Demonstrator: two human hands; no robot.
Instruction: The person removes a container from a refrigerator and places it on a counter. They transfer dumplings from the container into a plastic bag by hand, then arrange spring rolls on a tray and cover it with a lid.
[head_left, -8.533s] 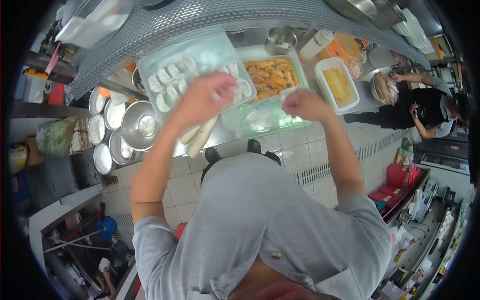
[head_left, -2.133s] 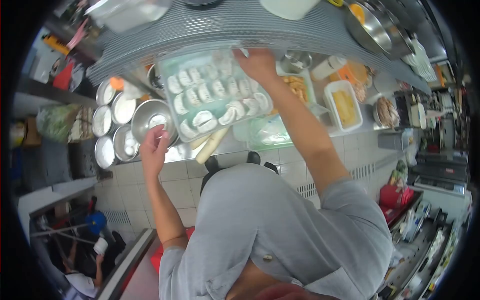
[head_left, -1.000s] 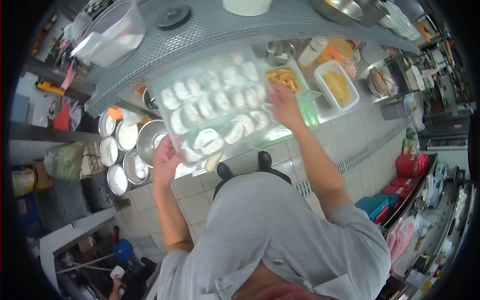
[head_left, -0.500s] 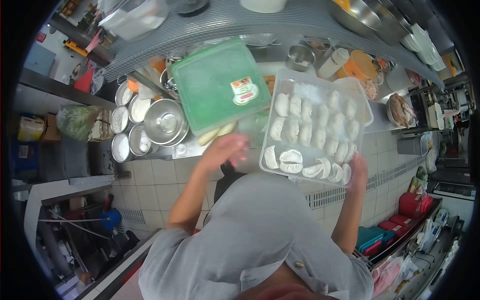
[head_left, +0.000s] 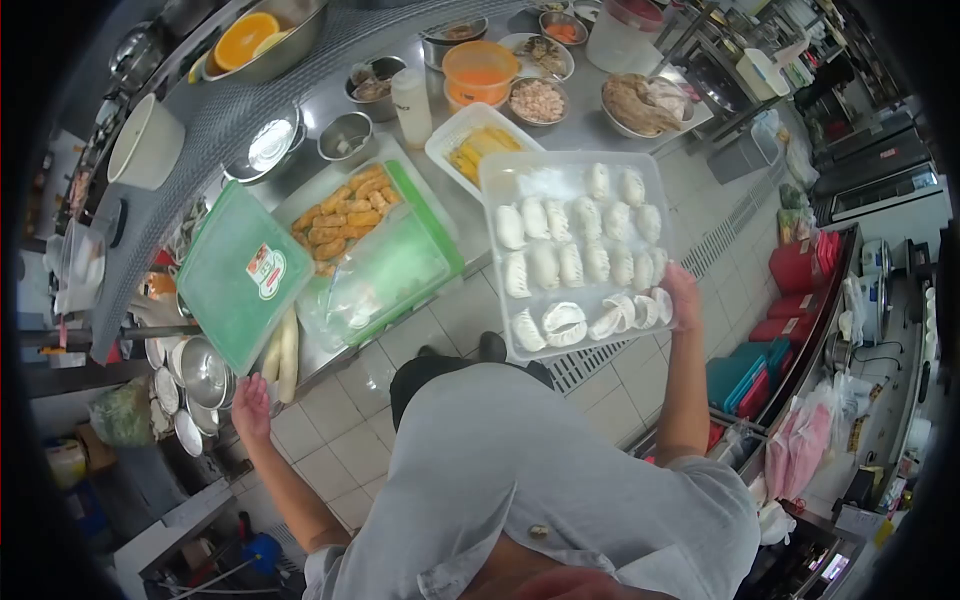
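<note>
My right hand grips the right edge of a translucent plastic tray, which is held up in front of me. Several rows of pleated white dumplings lie in it, with a few open or curved ones along the near edge. My left hand is empty, fingers apart, close to the lower corner of a green plastic lid. Two long pale vegetables lie beside that lid. Between lid and tray sits a green-rimmed container with browned fried pieces under a clear sheet.
A white tray of yellow strips stands just behind the dumpling tray. Further back are a squeeze bottle, an orange tub and a bowl of meat. Metal bowls crowd the left end. A metal shelf overhangs the counter.
The view has swung to the right, revealing the container of fried pieces. My left hand has moved left, away from the tray. My right hand still holds the dumpling tray.
</note>
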